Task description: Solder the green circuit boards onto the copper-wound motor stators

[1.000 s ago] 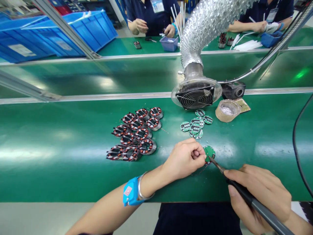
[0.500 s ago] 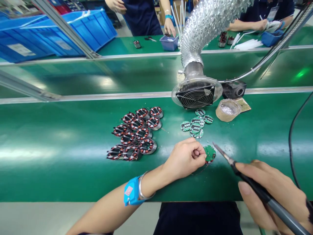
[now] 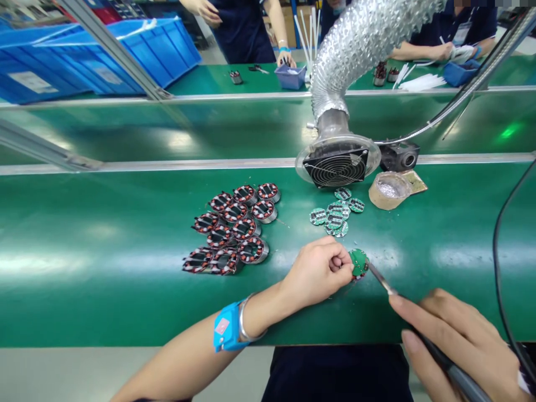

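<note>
My left hand is closed at the left edge of a round green circuit board, its fingers pinched there. The board sits on a motor stator whose red and white windings show a little under its lower rim. A soldering iron is gripped in my right hand, its tip at the board's right edge. Just beyond lies a small pile of round circuit boards. Left of my left hand stand several wound stators in a cluster. Whatever sits between my left fingertips is hidden.
A fume extractor fan hangs from a foil duct behind the boards. Beside it are a round tub and a black holder. The iron's cable runs down the right. Co-workers' hands and blue bins are across the bench.
My right hand has brought the soldering iron left and slightly down, so its tip now meets the board's right edge. My left hand has stayed in place. A co-worker's hand has shifted at the small bin.
</note>
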A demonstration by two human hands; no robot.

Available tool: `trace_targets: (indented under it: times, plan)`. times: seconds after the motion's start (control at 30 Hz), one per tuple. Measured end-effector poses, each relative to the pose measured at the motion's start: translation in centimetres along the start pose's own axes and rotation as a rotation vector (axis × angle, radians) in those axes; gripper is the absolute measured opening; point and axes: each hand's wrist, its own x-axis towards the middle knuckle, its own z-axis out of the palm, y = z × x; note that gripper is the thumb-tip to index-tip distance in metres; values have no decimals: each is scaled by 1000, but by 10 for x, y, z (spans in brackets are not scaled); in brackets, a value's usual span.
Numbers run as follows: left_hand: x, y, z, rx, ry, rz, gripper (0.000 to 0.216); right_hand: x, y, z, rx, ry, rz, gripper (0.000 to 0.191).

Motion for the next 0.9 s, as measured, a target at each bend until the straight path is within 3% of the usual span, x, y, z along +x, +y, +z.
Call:
trace_targets:
  times: [0.33, 0.63, 0.9]
  plan:
    - [0, 1, 0, -12, -2, -3, 7, -9, -2, 25, 29, 106, 11, 27]
    - [0, -1, 1, -16, 9, -3, 8, -9, -4, 25, 25, 112, 15, 30]
    - [-1, -1, 0, -13, 1, 2, 7, -8, 3, 2, -16, 35, 0, 33]
